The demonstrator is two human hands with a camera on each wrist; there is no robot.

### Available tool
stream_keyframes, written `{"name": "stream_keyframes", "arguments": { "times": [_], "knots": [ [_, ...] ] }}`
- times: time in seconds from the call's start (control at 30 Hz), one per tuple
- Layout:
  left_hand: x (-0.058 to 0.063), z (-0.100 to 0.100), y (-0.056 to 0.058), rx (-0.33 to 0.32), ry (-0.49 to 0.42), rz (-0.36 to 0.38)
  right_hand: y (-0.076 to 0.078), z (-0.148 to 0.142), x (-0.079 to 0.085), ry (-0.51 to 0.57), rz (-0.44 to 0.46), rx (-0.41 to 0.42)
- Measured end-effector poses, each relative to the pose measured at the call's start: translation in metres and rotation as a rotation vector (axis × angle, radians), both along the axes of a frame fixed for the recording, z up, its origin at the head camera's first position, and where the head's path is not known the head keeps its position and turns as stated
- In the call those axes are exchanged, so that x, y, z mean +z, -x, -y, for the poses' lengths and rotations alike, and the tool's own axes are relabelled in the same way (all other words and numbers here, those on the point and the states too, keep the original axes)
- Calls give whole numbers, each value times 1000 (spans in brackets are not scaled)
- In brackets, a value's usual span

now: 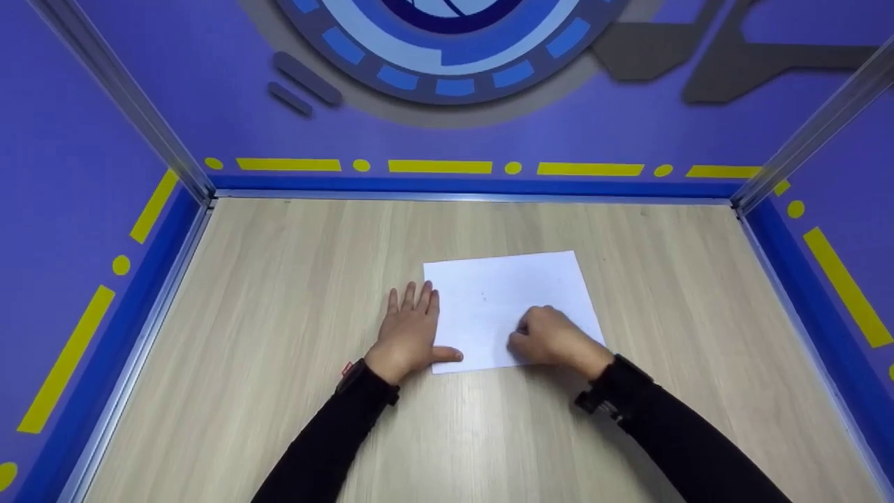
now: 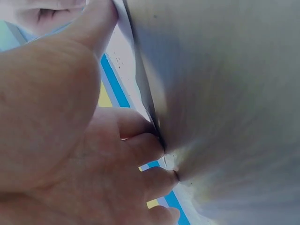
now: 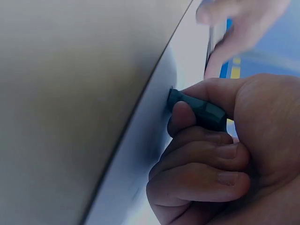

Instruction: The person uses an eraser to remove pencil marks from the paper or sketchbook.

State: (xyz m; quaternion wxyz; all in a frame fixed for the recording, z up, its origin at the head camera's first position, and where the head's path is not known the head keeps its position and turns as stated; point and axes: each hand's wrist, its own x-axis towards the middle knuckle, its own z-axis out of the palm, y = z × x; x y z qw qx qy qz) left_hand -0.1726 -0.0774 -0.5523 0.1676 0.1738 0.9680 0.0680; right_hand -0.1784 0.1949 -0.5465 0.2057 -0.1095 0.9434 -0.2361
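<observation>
A white sheet of paper (image 1: 503,286) lies on the table, with a few tiny dark specks left of its middle. My left hand (image 1: 407,337) rests flat along the sheet's left edge, fingers straight and thumb stretched over the lower left corner. Over the lower right part of the sheet is my right hand (image 1: 552,337), its fingers curled. The right wrist view shows it pinching a short, dark green, faceted stub (image 3: 202,110) between thumb and index finger. The stub's narrow end meets the paper or is very close to it. In the head view the hand hides the stub.
The wood-grain table (image 1: 300,279) spreads around the sheet. Blue panels with yellow stripes (image 1: 440,167) stand at the back, left and right, with metal rails along their lower edges.
</observation>
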Motion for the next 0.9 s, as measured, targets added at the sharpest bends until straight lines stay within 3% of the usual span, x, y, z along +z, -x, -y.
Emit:
{"name": "stream_keyframes", "arguments": {
  "times": [0.27,0.47,0.67,0.9],
  "knots": [
    [1,0,0,4,-3,9,1,-73,2,-19,23,-119],
    [1,0,0,5,-17,10,-2,-100,2,-23,18,-149],
    [3,0,0,7,-12,24,-7,-89,5,18,4,-169],
    [1,-2,0,11,2,18,-11,-41,12,27,-10,-114]
  ]
}}
